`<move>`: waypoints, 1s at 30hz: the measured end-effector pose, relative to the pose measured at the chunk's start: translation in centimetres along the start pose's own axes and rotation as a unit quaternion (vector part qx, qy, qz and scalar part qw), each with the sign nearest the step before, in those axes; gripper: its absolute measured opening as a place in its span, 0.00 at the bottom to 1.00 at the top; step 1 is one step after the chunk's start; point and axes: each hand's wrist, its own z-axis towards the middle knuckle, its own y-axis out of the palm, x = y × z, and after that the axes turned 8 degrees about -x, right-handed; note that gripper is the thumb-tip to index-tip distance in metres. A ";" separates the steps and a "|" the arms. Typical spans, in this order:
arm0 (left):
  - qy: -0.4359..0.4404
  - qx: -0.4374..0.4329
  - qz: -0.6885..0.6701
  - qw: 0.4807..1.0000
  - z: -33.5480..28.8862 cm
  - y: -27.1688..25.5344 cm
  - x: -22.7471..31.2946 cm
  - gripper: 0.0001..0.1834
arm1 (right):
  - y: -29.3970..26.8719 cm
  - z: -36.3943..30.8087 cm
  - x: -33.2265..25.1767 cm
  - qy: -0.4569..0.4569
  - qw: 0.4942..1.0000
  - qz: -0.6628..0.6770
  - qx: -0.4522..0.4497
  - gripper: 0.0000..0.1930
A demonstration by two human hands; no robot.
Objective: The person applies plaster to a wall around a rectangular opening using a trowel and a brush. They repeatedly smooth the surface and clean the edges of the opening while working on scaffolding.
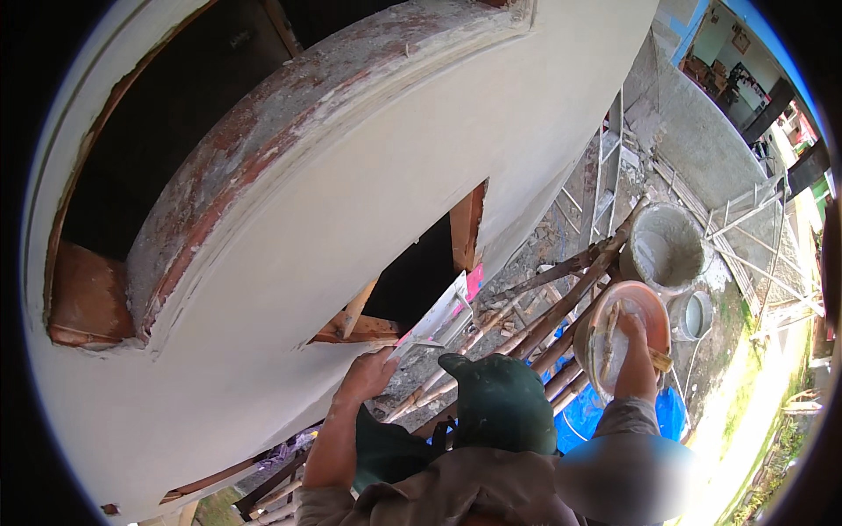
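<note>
My left hand point(369, 375) is closed on the near end of a long flat trowel point(438, 324) with a metal bracket handle and a pink patch at its far end. The trowel lies along the lower edge of an opening in the smooth pale plastered wall point(421, 188). To the right, my right hand point(633, 330) reaches into an orange-brown bucket point(660, 302) that holds pale wet mix. A mix-coated stick point(609, 344) leans inside it, beside the hand. My right fingers are too unclear to read. Below, my knee in dark green cloth point(507, 405) sits between the arms.
Wooden poles point(561, 326) run beneath the bucket. Beyond it stand a larger grey bucket point(693, 241) and a small pail point(693, 314). An aluminium ladder point(610, 167) rises over rubble near the wall. Blue sheeting point(581, 414) lies below. A rough curved ledge point(237, 149) juts from the wall.
</note>
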 end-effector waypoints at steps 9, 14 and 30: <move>0.017 0.018 0.003 1.000 -1.2 -0.9 1.0 0.20 | -7.8 -16.0 -7.2 -0.008 0.930 -0.005 0.366 0.25; 0.139 0.114 -0.026 0.983 -1.4 -2.5 5.8 0.18 | -11.4 -24.7 -16.6 -0.327 0.817 0.400 0.255 0.30; 0.383 0.361 -0.175 0.832 3.1 -1.8 19.6 0.26 | -22.7 -34.0 -30.9 -0.487 0.422 0.744 0.174 0.27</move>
